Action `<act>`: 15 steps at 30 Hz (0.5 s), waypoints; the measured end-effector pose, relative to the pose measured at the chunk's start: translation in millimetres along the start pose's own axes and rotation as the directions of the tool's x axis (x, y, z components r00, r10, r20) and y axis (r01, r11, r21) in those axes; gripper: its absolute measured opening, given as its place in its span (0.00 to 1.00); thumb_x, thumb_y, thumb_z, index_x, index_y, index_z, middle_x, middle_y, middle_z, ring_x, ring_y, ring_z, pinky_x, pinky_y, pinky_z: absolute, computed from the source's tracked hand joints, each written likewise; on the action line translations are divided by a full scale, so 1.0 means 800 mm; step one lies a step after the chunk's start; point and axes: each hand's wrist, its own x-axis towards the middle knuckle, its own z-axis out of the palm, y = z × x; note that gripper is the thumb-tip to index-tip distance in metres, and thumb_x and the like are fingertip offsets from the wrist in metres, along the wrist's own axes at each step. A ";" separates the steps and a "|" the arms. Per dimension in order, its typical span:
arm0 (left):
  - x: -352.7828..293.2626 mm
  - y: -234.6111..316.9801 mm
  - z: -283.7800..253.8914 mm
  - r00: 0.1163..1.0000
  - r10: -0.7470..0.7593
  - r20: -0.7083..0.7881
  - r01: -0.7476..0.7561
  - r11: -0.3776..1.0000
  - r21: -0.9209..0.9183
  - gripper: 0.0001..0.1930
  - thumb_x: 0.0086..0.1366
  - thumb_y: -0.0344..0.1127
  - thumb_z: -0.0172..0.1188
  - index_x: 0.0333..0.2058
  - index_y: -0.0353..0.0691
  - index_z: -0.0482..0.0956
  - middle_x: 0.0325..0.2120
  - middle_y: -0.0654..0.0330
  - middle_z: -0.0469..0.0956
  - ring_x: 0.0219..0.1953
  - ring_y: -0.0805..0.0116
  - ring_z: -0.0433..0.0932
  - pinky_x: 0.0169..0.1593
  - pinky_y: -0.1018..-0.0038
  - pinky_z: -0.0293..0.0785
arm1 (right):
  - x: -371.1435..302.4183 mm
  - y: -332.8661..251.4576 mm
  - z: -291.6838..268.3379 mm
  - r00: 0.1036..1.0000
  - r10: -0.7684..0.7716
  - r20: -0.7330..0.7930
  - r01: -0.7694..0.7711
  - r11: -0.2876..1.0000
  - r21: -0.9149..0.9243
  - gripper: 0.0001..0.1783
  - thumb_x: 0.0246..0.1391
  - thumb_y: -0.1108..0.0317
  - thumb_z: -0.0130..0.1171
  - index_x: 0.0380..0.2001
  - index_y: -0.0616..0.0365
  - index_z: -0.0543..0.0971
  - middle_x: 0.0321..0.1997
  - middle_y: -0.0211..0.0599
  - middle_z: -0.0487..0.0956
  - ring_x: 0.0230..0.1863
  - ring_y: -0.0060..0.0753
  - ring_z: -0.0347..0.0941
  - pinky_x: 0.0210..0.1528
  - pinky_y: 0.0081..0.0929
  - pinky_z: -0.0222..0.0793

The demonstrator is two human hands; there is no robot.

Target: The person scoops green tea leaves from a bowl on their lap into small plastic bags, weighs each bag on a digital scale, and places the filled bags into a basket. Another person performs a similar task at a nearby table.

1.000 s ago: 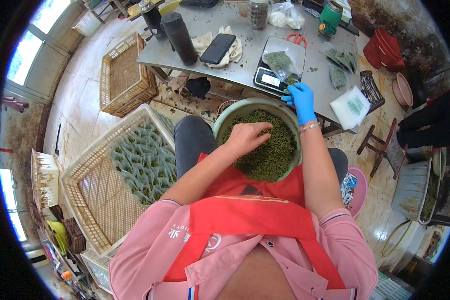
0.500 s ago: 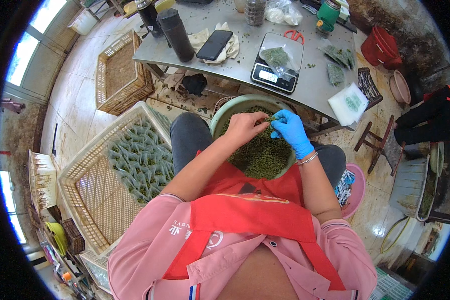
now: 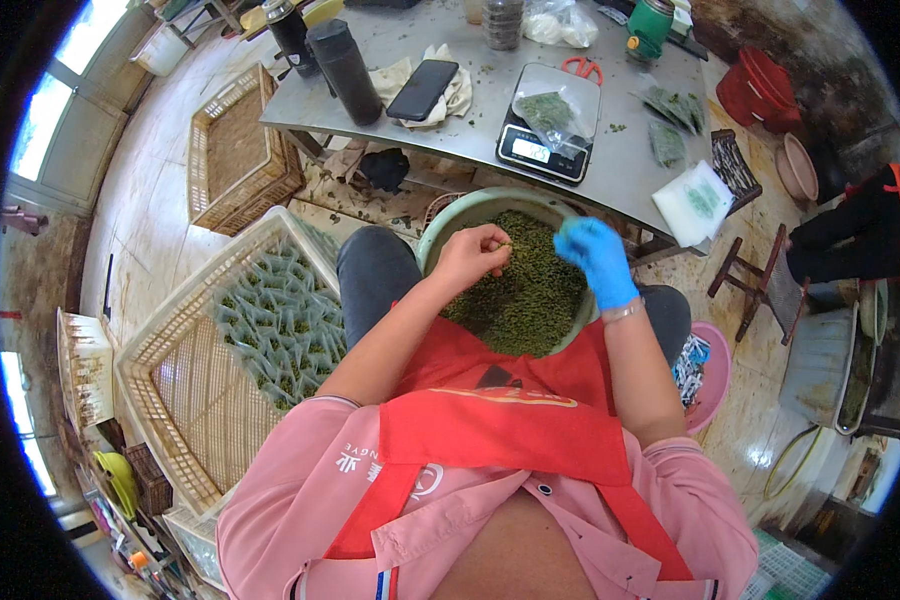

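Basin [image 3: 440, 225], round and pale green, is resting on the person's lap just below the counter [image 3: 620, 170] edge, filled with small dark green leaves [image 3: 530, 300]. Left hand [image 3: 473, 255], bare, is hovering over the leaves at the basin's left side, its fingertips pinching together on a small tuft of them. Right hand [image 3: 595, 258], in a blue glove, is hanging over the basin's upper right part, fingers curling inward; whether it is gripping any leaves cannot be told. Digital scale [image 3: 547, 150] is sitting on the counter just beyond the basin, carrying a clear bag of green leaves [image 3: 548, 108] on its tray. Black phone [image 3: 422, 90] is lying on a pale cloth to the left of the scale, with a tall dark flask [image 3: 345, 70] standing near it. Flat clear packets [image 3: 698, 200] are lying at the counter's right edge. Large cream plastic crate [image 3: 170, 390] is standing on the floor at the person's left, holding many small filled packets [image 3: 285, 325] heaped in its upper corner. Second, wicker-coloured crate [image 3: 235, 150] is standing farther off beside the counter leg. Red apron [image 3: 510, 410] is covering the person's pink shirt.
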 end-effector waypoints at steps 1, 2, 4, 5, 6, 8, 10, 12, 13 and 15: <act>0.000 0.002 0.004 1.000 0.004 0.019 -0.003 1.000 -0.013 0.10 0.57 0.29 0.59 0.38 0.32 0.75 0.23 0.61 0.78 0.23 0.75 0.77 0.28 0.78 0.73 | 0.020 -0.012 0.007 0.994 -0.097 0.044 0.089 0.983 0.161 0.11 0.52 0.75 0.53 0.40 0.69 0.73 0.39 0.44 0.75 0.43 0.40 0.75 0.48 0.38 0.75; 0.001 0.003 0.007 0.999 0.008 0.032 -0.007 1.000 -0.026 0.10 0.58 0.30 0.59 0.38 0.32 0.75 0.24 0.60 0.79 0.24 0.75 0.77 0.28 0.78 0.73 | 0.038 -0.023 0.016 0.977 -0.200 0.077 0.165 0.933 0.320 0.14 0.54 0.74 0.52 0.42 0.70 0.72 0.41 0.46 0.75 0.45 0.42 0.74 0.51 0.39 0.73; -0.002 0.009 0.010 0.991 0.102 0.091 -0.114 0.983 0.141 0.11 0.58 0.35 0.59 0.39 0.38 0.76 0.27 0.59 0.80 0.28 0.73 0.79 0.33 0.75 0.74 | 0.053 -0.050 0.032 0.962 -0.239 0.135 0.176 0.914 0.367 0.17 0.55 0.73 0.50 0.46 0.72 0.70 0.43 0.48 0.75 0.47 0.44 0.74 0.52 0.39 0.72; -0.008 0.013 0.012 0.979 0.174 0.106 -0.198 0.939 0.280 0.13 0.57 0.38 0.59 0.41 0.41 0.76 0.28 0.58 0.80 0.29 0.69 0.80 0.35 0.73 0.74 | 0.056 -0.058 0.038 0.951 -0.262 0.162 0.181 0.902 0.391 0.18 0.56 0.72 0.49 0.48 0.73 0.68 0.44 0.49 0.75 0.48 0.45 0.73 0.53 0.39 0.71; -0.011 0.017 0.012 0.959 0.250 0.133 -0.283 0.866 0.413 0.15 0.56 0.40 0.60 0.42 0.45 0.77 0.30 0.58 0.80 0.31 0.66 0.80 0.37 0.71 0.74 | 0.055 -0.057 0.038 0.963 -0.239 0.125 0.190 0.931 0.312 0.19 0.56 0.72 0.49 0.50 0.72 0.68 0.45 0.49 0.75 0.47 0.44 0.74 0.52 0.38 0.71; -0.012 0.016 0.005 0.953 0.234 0.195 -0.298 0.845 0.444 0.17 0.55 0.43 0.60 0.43 0.50 0.77 0.32 0.57 0.80 0.34 0.60 0.79 0.39 0.68 0.74 | 0.044 -0.032 0.024 0.982 -0.181 0.050 0.173 0.975 0.138 0.21 0.57 0.71 0.48 0.52 0.71 0.67 0.47 0.49 0.75 0.46 0.44 0.75 0.50 0.37 0.73; -0.014 0.014 -0.002 0.947 0.211 0.240 -0.304 0.825 0.476 0.17 0.55 0.43 0.60 0.44 0.50 0.77 0.33 0.57 0.80 0.34 0.59 0.79 0.39 0.68 0.74 | 0.037 -0.018 0.017 0.973 -0.232 -0.008 0.227 0.960 -0.161 0.20 0.58 0.70 0.48 0.52 0.67 0.69 0.48 0.45 0.75 0.43 0.40 0.77 0.45 0.34 0.73; -0.001 0.001 -0.013 0.968 0.192 0.160 -0.247 0.835 0.491 0.17 0.56 0.42 0.60 0.44 0.49 0.77 0.34 0.57 0.80 0.35 0.62 0.80 0.40 0.70 0.74 | 0.039 -0.004 0.017 0.917 -0.398 -0.026 0.353 0.841 -0.410 0.19 0.58 0.69 0.47 0.52 0.65 0.71 0.49 0.43 0.75 0.42 0.38 0.77 0.43 0.32 0.73; 0.007 -0.002 -0.020 0.964 0.246 0.106 -0.267 0.854 0.446 0.16 0.56 0.40 0.60 0.44 0.48 0.77 0.34 0.57 0.80 0.34 0.64 0.80 0.40 0.71 0.74 | 0.046 -0.003 0.016 0.832 -0.552 0.060 0.504 0.705 -0.499 0.18 0.57 0.68 0.48 0.51 0.60 0.72 0.52 0.42 0.74 0.43 0.38 0.77 0.43 0.31 0.73; 0.024 -0.004 -0.037 0.957 0.289 -0.001 -0.265 0.880 0.393 0.14 0.57 0.36 0.59 0.44 0.44 0.77 0.33 0.59 0.80 0.32 0.67 0.79 0.39 0.72 0.75 | 0.063 -0.013 0.021 0.684 -0.701 0.200 0.606 0.394 -0.692 0.19 0.56 0.68 0.50 0.52 0.54 0.73 0.53 0.43 0.74 0.43 0.39 0.77 0.44 0.32 0.73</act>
